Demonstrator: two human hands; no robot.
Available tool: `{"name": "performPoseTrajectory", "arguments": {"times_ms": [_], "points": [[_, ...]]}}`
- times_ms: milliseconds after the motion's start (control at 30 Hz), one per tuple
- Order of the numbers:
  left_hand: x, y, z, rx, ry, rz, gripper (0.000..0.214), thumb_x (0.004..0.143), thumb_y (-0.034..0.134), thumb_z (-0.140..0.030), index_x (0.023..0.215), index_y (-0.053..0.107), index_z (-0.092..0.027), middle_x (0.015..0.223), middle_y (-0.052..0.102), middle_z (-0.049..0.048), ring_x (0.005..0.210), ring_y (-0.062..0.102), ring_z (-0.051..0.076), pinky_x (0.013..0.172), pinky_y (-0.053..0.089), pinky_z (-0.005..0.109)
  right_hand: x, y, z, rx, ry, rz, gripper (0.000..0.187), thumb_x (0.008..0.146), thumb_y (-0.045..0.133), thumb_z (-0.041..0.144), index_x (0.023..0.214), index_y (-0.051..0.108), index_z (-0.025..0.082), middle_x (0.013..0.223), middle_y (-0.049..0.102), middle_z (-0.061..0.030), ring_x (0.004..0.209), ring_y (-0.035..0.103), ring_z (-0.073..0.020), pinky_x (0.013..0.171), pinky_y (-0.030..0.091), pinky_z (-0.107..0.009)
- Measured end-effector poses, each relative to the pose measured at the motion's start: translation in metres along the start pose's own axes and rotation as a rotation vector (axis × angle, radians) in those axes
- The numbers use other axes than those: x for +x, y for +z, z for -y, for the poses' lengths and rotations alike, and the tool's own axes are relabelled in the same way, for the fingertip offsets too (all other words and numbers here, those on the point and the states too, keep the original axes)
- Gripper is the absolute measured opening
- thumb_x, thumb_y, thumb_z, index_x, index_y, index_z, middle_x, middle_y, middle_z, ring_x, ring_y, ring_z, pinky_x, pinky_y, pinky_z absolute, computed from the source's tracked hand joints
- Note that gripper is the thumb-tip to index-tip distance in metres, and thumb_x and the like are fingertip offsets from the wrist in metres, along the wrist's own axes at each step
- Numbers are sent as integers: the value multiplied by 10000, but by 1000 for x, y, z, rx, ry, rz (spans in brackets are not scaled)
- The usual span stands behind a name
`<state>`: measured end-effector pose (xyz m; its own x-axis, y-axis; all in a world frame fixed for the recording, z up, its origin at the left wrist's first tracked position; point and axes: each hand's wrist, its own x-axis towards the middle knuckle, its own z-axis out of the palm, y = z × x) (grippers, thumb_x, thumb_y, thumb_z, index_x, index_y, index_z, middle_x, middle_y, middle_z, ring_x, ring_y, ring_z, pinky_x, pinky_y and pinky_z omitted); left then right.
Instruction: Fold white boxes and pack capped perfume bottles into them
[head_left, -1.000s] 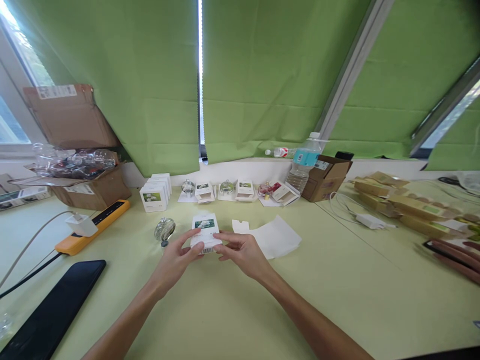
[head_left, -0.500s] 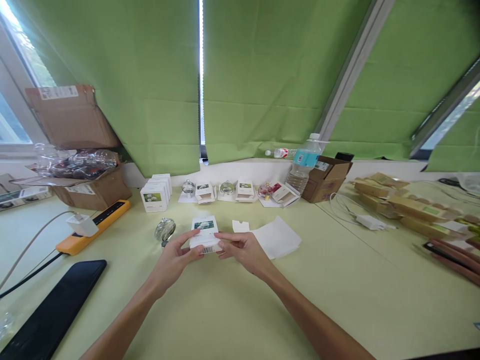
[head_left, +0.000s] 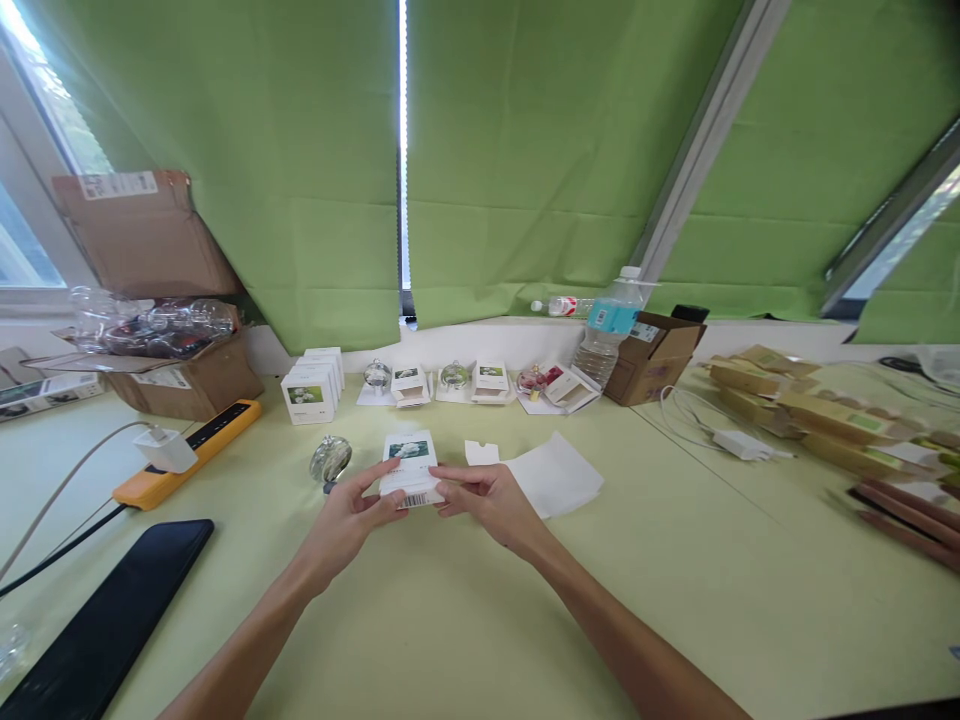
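Observation:
Both my hands grip a small white carton (head_left: 409,467) with a flower picture on top and a barcode at its near end. My left hand (head_left: 346,522) holds its left side, and my right hand (head_left: 484,499) holds its right side. Just left of my left hand stands a round glass bottle (head_left: 331,459) with a dark cap. To the right of my right hand, a white paper sheet (head_left: 556,476) lies flat on the pale green table (head_left: 675,590), with a small white card (head_left: 481,452) at its left end.
Along the back stand white cartons (head_left: 310,386) and small glass bottles. A water bottle (head_left: 608,330) and cardboard box (head_left: 654,358) are behind them. An orange power strip (head_left: 187,455) and black tablet (head_left: 112,620) lie left; tan boxes (head_left: 825,420) lie right.
My hands stay on the white carton, and it has barely moved. The whole view has shifted only slightly.

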<state>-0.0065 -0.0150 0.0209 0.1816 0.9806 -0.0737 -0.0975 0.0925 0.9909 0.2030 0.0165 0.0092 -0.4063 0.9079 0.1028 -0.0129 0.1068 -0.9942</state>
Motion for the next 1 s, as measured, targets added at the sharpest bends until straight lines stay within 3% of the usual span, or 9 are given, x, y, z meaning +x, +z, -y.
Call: {"name": "performPoseTrajectory", "arguments": {"times_ms": [1000], "points": [[0, 2, 2, 19, 24, -33, 491, 745, 691, -353, 1207, 589, -221, 1343, 526, 28, 1085, 602, 254, 923, 535, 413, 1, 1, -1, -9, -10, -32, 429, 712, 696, 452, 1057, 704, 197, 1021, 707, -70, 807, 681, -219, 770, 589, -402]]}}
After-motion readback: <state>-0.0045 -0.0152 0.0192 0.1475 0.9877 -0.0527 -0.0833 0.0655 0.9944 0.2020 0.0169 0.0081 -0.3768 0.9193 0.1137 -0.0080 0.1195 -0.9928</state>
